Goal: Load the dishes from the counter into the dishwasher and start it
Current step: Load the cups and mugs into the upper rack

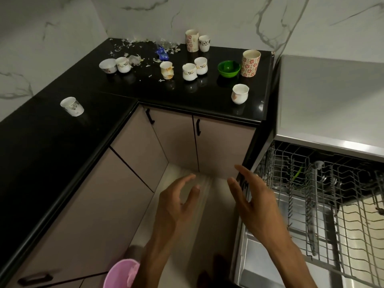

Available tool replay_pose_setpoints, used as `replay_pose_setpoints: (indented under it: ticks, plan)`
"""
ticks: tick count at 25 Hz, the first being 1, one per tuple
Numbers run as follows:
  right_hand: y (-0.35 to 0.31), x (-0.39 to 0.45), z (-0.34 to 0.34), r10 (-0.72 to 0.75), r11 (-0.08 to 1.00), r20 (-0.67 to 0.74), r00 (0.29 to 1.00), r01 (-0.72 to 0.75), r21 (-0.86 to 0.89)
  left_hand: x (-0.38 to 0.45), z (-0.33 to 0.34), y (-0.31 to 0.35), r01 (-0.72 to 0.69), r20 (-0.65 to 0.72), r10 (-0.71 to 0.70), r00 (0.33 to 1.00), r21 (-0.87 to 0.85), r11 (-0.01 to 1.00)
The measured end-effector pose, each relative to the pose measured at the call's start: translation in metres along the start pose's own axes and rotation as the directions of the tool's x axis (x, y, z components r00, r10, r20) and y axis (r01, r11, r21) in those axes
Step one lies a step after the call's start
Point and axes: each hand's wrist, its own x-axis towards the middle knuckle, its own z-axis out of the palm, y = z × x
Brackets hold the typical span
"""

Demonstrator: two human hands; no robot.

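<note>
Black L-shaped counter [52, 146], open dishwasher [324, 104] at right with wire rack [332, 204] pulled out, left hand [176, 202] and right hand [255, 204] raised over floor, fingers spread, holding nothing, cups [195, 68] and green bowl [228, 68] upright on counter.

My counter [87, 129] is glossy black stone; the cups [189, 72] glazed ceramic — the green bowl [228, 68] shiny plastic, the dishwasher rack [324, 196] coated wire.
</note>
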Motion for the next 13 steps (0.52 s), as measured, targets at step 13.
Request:
replay_pose_setpoints:
  ticks: [13]
  plan:
    - [0.023, 0.071, -0.010, -0.055, 0.998, 0.060, 0.997, 0.057, -0.035, 0.061, 0.024, 0.016, 0.047, -0.014, -0.047, 0.999, 0.013, 0.999]
